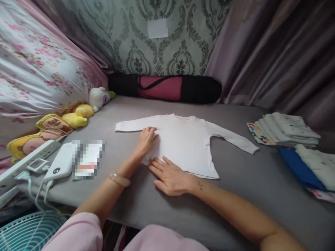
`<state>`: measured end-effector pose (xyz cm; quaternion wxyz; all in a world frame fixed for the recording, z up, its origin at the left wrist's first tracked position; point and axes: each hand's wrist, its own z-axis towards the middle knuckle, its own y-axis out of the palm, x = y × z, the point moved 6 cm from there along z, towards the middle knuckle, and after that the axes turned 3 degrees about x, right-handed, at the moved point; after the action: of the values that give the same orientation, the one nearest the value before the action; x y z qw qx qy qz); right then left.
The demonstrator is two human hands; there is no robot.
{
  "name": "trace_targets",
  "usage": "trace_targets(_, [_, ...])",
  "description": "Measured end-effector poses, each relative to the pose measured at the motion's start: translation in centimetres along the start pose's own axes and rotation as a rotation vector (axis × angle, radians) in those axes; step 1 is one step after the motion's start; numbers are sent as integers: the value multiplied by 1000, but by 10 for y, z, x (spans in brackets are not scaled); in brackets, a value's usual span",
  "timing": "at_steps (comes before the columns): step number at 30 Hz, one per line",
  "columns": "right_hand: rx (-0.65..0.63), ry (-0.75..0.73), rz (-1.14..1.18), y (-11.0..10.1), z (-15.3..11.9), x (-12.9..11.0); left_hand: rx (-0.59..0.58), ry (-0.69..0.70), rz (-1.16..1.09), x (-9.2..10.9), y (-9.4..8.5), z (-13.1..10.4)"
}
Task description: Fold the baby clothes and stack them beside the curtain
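Observation:
A white long-sleeved shirt (185, 146) lies spread on the grey bed surface, with its collar toward the wall and both sleeves stretched out sideways. My left hand (148, 141) is at the shirt's left side, just below the sleeve, its fingers curled closed on the fabric. Flat on the lower left corner of the hem rests my right hand (172, 176), with fingers stretched out and slightly apart. The cloth under both hands is partly hidden.
Folded clothes (285, 129) and a second pile with blue cloth (300, 167) lie at right. At left are a power strip (44, 155), a white power bank (61, 162), cables and plush toys (75, 116). A black and pink bag (159, 88) lies along the wall.

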<state>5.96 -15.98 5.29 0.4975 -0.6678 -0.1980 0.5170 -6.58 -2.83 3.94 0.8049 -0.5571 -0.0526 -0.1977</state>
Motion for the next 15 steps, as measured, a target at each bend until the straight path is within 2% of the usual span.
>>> trace_targets(2, [-39, -52, 109, -2, -13, -10, -36, 172, -109, 19, -4, -13])
trace_targets(4, [-96, -40, 247, -9, -23, -5, -101, 299, -192, 34, -4, -24])
trace_targets(6, [-51, 95, 325, -23, -29, 23, -168, 361, -223, 45, 1, -30])
trace_targets(9, [330, 397, 132, -61, -41, 93, -247, 346, -186, 57, 17, -30])
trace_targets(10, [392, 486, 21, -68, -47, 114, -276, 325, -156, 60, 23, -30])
trace_targets(12, [394, 594, -180, -70, -56, 144, -323, 274, -70, 63, 34, -30])
trace_targets(15, [270, 610, -303, -55, -66, 155, -345, 243, 46, 65, 38, -35])
